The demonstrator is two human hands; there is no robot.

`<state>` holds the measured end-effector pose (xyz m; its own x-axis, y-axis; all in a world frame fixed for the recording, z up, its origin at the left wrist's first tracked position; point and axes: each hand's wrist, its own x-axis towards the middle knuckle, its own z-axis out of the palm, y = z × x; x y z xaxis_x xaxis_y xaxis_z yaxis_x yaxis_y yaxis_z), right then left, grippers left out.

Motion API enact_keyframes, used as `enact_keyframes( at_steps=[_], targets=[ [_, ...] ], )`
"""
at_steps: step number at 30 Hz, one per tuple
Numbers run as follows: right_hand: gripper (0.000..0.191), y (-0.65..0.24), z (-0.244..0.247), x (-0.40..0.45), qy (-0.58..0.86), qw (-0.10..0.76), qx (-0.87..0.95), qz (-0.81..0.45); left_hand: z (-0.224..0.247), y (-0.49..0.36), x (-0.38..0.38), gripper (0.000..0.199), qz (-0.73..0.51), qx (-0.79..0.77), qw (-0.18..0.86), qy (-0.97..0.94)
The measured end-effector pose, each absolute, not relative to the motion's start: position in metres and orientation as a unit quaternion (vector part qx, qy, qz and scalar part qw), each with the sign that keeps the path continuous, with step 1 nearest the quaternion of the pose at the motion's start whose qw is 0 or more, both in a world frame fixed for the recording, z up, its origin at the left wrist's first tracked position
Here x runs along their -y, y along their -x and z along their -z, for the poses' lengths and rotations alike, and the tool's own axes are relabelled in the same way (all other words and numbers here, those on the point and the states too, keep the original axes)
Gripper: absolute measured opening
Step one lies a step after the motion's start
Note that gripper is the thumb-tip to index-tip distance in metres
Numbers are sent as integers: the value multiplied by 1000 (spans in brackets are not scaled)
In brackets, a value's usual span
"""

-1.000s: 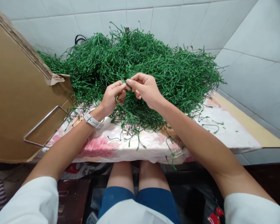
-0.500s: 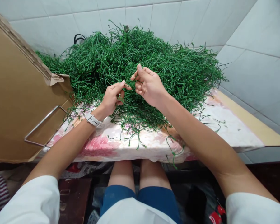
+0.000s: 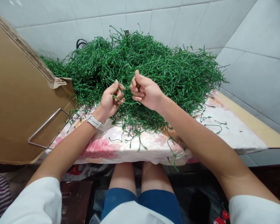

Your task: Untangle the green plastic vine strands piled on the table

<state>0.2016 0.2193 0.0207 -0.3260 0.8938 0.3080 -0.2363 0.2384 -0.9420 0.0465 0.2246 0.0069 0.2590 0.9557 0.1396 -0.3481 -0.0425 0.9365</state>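
Note:
My left hand (image 3: 110, 98) is closed in a pinch on a thin green stem (image 3: 118, 98), which curves out past the curled fingers. Just to its right, my right hand (image 3: 147, 91) is curled with the thumb pressed to the index finger. A tiny greenish bit shows at that pinch, too small to name. Both hands are in front of a big tangled heap of thin green stems (image 3: 177, 71) with small knobby tips, plastic-looking. A small gap separates the two hands.
The heap lies on a table with a floral cloth (image 3: 100, 147), and stray stems (image 3: 174, 152) hang over its front edge. At left stands a large cardboard box (image 3: 16, 102) beside a bent metal wire frame (image 3: 45, 124). A tiled wall (image 3: 91, 31) closes off the back.
My left hand has drawn slightly back and curled more, with the stem in it. My right hand has come a little lower and left, its fingers curled tighter. The view has shifted slightly.

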Motion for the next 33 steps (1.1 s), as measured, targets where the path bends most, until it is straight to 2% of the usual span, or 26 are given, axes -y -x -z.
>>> enact_keyframes(
  at_steps=[4, 9, 23, 29, 33],
  targets=[
    [63, -214, -23, -222, 305, 497, 633, -510, -14, -33, -235, 56, -546, -330, 591, -493],
    [60, -262, -44, -238, 339, 589, 594, -429, -23, 4, -266, 53, -645, -327, 523, -451],
    [62, -273, -48, -241, 267, 619, 532, -513, -9, -22, -247, 51, -579, -340, 567, -477],
    [54, -278, -42, -254, 313, 621, 579, -426, -6, -22, -247, 50, -577, -336, 560, -490],
    [57, -290, -34, -270, 314, 644, 593, -367, -5, -23, -247, 47, -578, -332, 558, -495]
  ],
)
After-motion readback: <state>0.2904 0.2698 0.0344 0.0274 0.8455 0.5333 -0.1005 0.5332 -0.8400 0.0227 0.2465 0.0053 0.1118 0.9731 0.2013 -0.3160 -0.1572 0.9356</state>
